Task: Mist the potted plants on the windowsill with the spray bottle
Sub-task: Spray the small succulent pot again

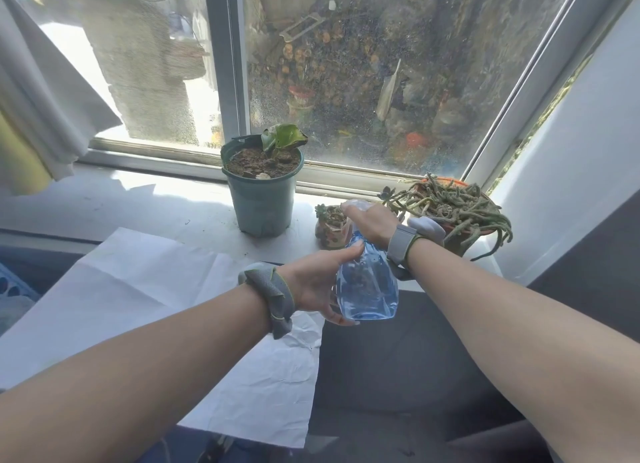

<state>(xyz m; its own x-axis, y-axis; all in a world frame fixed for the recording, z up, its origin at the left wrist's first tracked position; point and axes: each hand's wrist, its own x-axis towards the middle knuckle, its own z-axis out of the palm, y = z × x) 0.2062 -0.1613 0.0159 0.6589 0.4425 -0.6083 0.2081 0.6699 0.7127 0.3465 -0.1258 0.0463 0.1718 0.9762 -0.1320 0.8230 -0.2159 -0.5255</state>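
Sunlit and white, the sill runs under a dusty window, and everything is placed here relative to the green pot standing at its middle against the frame.

Right of the green pot and nearer the person, the bottle is held just off the sill's front edge. Its long axis tilts, base toward the person, head up and away toward the glass. The left hand cups the clear blue body from the side, thumb lying along its shoulder and fingertips wrapped under the base. The right hand is curled over the white spray head, covering the trigger, so I cannot tell whether it is squeezed.

The nozzle seems to point at the small pot, just right of the green pot and directly beyond the right hand, nearly touching it. Farther right sits the orange pot, behind the right wrist.

The green pot holds brown soil and one curled leaf at its back rim. The small pot holds a tiny rosette. The orange pot overflows with stringy grey-green stems trailing off the sill. Whether the bottle holds water, I cannot tell.

Reaching the green pot would likely mean swinging the nozzle left.
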